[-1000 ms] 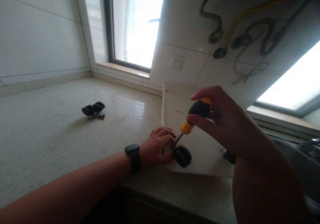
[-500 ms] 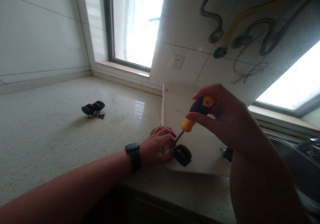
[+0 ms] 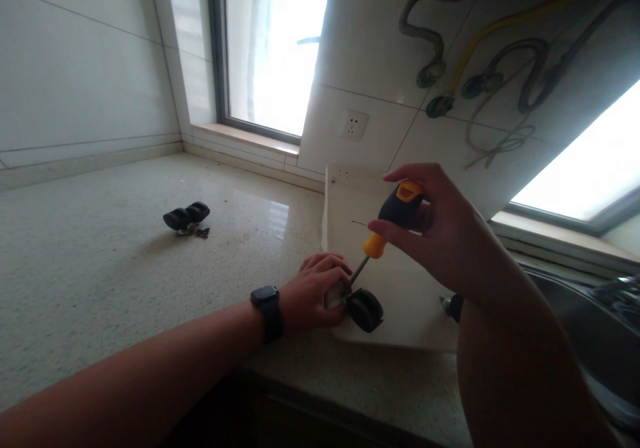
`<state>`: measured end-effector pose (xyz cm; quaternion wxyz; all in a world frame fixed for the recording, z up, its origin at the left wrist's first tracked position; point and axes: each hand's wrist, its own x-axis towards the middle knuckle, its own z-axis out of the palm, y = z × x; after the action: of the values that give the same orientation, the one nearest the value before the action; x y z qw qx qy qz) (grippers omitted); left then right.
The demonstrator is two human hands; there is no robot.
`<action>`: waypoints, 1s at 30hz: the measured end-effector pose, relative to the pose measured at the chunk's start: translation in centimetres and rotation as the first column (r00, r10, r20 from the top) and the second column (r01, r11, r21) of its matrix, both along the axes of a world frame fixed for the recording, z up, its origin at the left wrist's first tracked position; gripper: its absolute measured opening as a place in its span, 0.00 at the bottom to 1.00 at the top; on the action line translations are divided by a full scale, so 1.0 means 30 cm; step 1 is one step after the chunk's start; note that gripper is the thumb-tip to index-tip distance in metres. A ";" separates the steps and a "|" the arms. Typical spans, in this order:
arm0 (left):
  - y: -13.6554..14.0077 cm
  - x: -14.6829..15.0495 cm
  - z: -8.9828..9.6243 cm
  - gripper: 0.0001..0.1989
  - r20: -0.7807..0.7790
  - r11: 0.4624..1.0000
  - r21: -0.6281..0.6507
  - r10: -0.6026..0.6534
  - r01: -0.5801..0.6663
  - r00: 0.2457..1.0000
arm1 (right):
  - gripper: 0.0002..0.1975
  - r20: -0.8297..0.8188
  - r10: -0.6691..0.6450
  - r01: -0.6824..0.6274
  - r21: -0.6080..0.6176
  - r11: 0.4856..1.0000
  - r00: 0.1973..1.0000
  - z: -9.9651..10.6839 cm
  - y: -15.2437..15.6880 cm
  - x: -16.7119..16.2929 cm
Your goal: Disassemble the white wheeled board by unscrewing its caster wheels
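The right hand (image 3: 440, 228) is curled around the black and orange handle of a screwdriver (image 3: 387, 225), fingers wrapped over the top, thumb underneath. The thin shaft slants down and to the left from it, and its tip ends at the metal bracket of a black caster wheel (image 3: 365, 309). That wheel stands on a white board (image 3: 400, 288) lying on the speckled countertop (image 3: 100, 281), directly below the right hand.

The left hand (image 3: 315, 298), a dark watch (image 3: 267, 311) on its wrist, is pressed down flat over the bracket, fingers together, just beside the wheel and touching it. The fingers cover the bracket, so the screw and the screwdriver's tip cannot be made out.

Past the right forearm, at the board's near right edge, a dark round thing (image 3: 454, 307) peeks out, mostly hidden by the arm; what it is I cannot tell. Further right, a sink (image 3: 590, 341) is cut off by the arm and the picture's edge, and its contents are too dim to read.

Well away to the left of the left hand, another caster (image 3: 187, 217) lies on the counter with small bits beside it.
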<state>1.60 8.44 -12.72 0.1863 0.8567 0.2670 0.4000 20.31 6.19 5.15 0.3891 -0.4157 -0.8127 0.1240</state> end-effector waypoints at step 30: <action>-0.003 -0.001 0.006 0.17 -0.007 1.000 -0.020 -0.001 0.001 1.000 | 0.26 -0.172 0.039 -0.040 -0.003 0.999 0.984 -0.021 0.033 -0.012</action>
<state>1.57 8.35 -12.55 0.1939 0.8563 0.2713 0.3943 19.95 7.17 4.51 0.4538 -0.3885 -0.7838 0.1697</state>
